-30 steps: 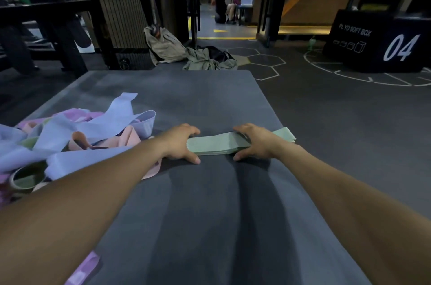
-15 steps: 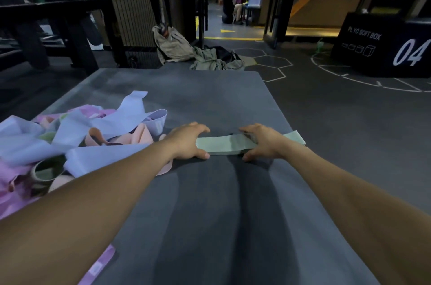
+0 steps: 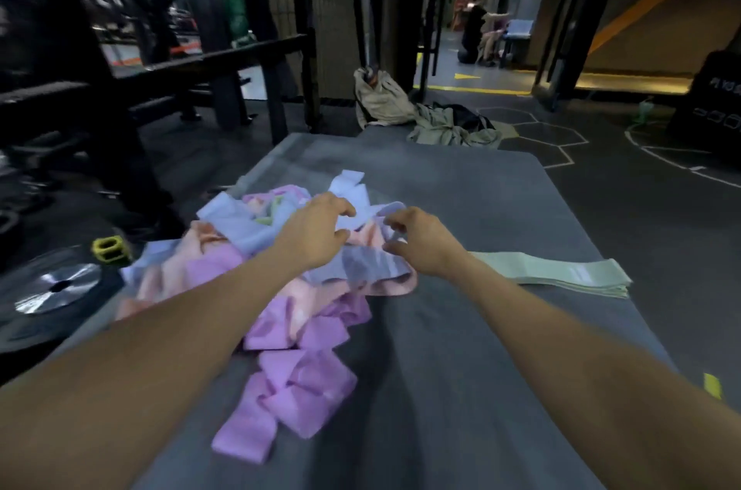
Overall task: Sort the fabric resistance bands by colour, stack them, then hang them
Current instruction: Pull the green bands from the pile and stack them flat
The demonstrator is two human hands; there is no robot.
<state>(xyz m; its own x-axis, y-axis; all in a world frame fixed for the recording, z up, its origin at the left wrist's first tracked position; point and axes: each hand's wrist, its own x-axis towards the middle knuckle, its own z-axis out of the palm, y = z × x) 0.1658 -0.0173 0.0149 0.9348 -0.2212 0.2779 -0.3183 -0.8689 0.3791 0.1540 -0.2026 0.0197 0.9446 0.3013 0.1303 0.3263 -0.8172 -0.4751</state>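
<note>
A loose heap of fabric bands lies on the left half of a grey mat [image 3: 461,349]: light blue bands [image 3: 240,221] on top, pink ones [image 3: 200,249] under them, purple ones [image 3: 296,381] spilling toward me. A flat stack of green bands [image 3: 561,275] rests at the mat's right edge. My left hand [image 3: 316,233] hovers over the top of the heap, fingers spread and curled. My right hand [image 3: 421,239] is beside it, fingers bent over a blue band [image 3: 361,265], apart from the green stack. Neither hand clearly grips anything.
A weight plate [image 3: 52,289] and a yellow object [image 3: 110,249] lie on the floor left of the mat. Beige clothing [image 3: 421,116] lies beyond the mat's far end. Dark racks stand at the left. A person sits far down the corridor.
Both hands have left the green stack and moved left onto the mixed heap. The view has swung left, so the green stack now lies to the right.
</note>
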